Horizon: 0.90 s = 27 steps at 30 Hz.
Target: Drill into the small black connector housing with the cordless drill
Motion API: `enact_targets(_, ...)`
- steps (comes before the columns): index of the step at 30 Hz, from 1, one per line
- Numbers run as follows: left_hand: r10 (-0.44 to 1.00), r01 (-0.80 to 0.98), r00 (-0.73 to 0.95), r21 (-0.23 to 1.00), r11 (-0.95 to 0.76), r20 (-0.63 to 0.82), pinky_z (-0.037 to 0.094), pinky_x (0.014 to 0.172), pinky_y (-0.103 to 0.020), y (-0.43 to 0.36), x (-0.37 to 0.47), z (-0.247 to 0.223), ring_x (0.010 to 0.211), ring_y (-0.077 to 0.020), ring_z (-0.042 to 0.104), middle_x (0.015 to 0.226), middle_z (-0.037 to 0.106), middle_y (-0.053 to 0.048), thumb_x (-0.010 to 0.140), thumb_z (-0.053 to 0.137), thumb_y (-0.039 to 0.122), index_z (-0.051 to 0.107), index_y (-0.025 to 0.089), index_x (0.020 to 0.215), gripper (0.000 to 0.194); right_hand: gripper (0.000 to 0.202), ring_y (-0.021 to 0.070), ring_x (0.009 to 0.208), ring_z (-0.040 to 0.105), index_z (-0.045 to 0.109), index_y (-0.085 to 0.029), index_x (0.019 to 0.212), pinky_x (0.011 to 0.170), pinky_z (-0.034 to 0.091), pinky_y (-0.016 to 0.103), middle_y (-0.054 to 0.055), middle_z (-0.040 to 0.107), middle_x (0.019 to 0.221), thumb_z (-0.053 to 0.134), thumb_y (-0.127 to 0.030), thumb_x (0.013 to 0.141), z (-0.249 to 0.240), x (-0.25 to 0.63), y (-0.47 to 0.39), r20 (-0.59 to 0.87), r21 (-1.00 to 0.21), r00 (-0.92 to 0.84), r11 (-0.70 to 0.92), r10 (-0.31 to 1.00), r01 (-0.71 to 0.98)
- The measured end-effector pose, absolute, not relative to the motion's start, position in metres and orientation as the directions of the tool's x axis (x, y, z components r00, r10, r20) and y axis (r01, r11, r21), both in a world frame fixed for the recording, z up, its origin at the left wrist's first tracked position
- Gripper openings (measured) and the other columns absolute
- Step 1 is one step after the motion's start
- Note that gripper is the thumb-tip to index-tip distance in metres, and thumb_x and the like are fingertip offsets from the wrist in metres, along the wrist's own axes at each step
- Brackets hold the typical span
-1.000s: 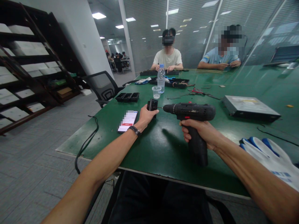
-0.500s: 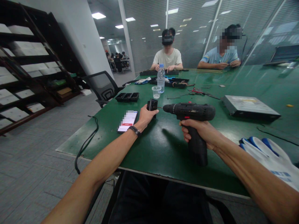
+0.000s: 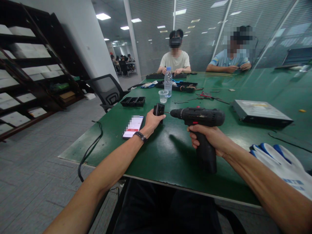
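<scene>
My left hand (image 3: pixel 152 123), with a dark watch on its wrist, grips a small black part (image 3: pixel 159 110) that stands on edge over the green table (image 3: pixel 151 156). My right hand (image 3: pixel 207 138) is wrapped round the handle of a black power drill (image 3: pixel 201 117). The drill lies level, its chuck pointing left, and its thin bit reaches the right side of the black part near my left fingertips. Whether the tip is inside the part is too small to tell. A lit phone (image 3: pixel 133 127) lies just left of my left hand.
Beyond my hands are a black compartment tray (image 3: pixel 133 101), a plastic cup (image 3: pixel 163 96), a water bottle (image 3: pixel 168 83) and a black toolbox (image 3: pixel 190 87). On the right lie a metal box (image 3: pixel 262 112) and white-blue gloves (image 3: pixel 280 162). Two people sit across the table.
</scene>
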<state>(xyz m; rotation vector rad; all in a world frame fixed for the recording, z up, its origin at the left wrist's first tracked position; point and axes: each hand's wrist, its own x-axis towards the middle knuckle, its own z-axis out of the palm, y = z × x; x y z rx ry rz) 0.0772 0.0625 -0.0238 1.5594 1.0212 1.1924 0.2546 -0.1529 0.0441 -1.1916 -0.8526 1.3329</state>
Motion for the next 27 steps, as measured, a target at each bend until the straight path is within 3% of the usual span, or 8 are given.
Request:
enact_targets(7,0.948,0.086,0.198,0.959,-0.269,0.248,0.054,0.082,-0.034,0.0639,0.078,-0.0255,0.086,-0.022,0.068,0.096,0.077,-0.007,0.066,0.091,0.025,0.074,0.016,0.102,0.041,0.03,0.0126,0.047,0.052,0.066,-0.019,0.077,0.045,0.051,0.028,-0.003,0.057,0.061,0.091,-0.032,0.069,0.0476,0.2519,-0.1529,-0.177,-0.959,0.127,-0.142,0.976,-0.245)
enact_targets(27,0.946,0.069,0.204,0.96,-0.272,0.253,0.054,0.083,-0.035,0.0643,0.0774,-0.0261,0.086,-0.022,0.069,0.097,0.078,-0.008,0.066,0.092,0.026,0.075,0.015,0.103,0.042,0.029,0.0125,0.047,0.053,0.068,-0.018,0.078,0.046,0.052,0.028,-0.003,0.057,0.061,0.091,-0.032,0.069,0.0459,0.2543,-0.1537,-0.178,-0.958,0.12,-0.145,0.977,-0.246)
